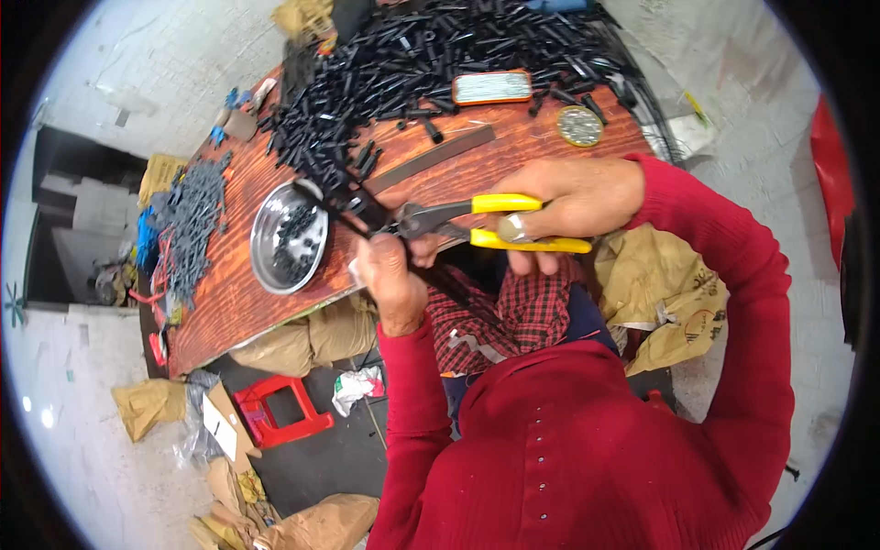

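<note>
A pair of pliers [506, 203] with yellow handles is held in my right hand [582, 197], fingers wrapped round the grips. Its dark jaws reach left to my left hand [394, 280], close to its fingertips. That hand is closed on a long thin black rod-like part [449, 286], which slants from the table edge down toward my lap. Whether the jaws bite on this part I cannot tell; fingers hide the spot. Left of it sits a shiny metal bowl [258, 240] with small black pieces inside.
On the wooden table [220, 316] lie a heap of black tubular parts [394, 87], a flat bar [435, 158], an orange-rimmed tray of thin silvery pins [492, 88], a round tin [579, 126] and grey sticks [194, 225]. A red stool [261, 426] and paper sacks [665, 298] stand below.
</note>
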A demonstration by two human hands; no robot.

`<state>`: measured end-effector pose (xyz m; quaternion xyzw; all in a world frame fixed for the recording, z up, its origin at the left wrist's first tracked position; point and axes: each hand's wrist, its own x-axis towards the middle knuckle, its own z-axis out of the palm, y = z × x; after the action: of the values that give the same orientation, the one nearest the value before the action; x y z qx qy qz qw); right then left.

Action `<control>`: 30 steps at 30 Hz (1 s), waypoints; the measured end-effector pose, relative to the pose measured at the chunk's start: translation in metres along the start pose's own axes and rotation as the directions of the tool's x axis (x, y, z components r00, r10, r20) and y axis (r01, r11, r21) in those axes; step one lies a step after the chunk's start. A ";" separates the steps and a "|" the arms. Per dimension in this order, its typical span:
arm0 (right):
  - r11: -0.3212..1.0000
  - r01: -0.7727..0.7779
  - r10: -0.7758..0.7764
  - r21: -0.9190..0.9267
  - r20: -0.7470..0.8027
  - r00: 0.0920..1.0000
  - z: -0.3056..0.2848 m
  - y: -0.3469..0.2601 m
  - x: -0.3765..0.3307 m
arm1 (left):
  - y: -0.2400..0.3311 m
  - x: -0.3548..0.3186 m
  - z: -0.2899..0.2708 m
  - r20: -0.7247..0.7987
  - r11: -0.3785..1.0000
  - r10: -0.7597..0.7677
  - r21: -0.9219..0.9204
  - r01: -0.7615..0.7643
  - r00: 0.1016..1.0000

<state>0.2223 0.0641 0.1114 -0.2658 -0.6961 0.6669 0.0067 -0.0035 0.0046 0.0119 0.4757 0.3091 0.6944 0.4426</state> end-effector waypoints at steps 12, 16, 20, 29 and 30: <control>0.939 0.271 -0.339 -0.210 -0.442 0.830 -0.024 0.046 -0.003 | -0.003 0.007 -0.023 -0.052 0.989 0.095 -0.109 -0.100 0.994; 0.906 -0.192 -0.083 -0.378 -0.603 0.794 -0.072 0.097 0.004 | -0.002 0.008 -0.024 -0.021 0.990 0.095 -0.104 -0.096 0.995; 0.772 -0.461 -0.153 -0.437 -0.832 0.533 -0.129 0.166 -0.006 | -0.001 0.007 -0.022 -0.016 0.986 0.083 -0.143 -0.084 0.996; 0.413 -0.760 -0.158 -0.502 -0.861 0.483 -0.141 0.191 -0.006 | -0.008 0.011 -0.017 -0.002 0.988 0.048 -0.146 -0.048 0.999; 0.415 -0.758 -0.159 -0.503 -0.861 0.484 -0.141 0.194 -0.003 | -0.008 0.011 -0.015 0.011 0.986 0.042 -0.161 -0.040 0.999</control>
<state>0.3465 0.1874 -0.0528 -0.6463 -0.7614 0.0022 0.0517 -0.0169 0.0176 0.0034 0.4498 0.2390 0.7227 0.4672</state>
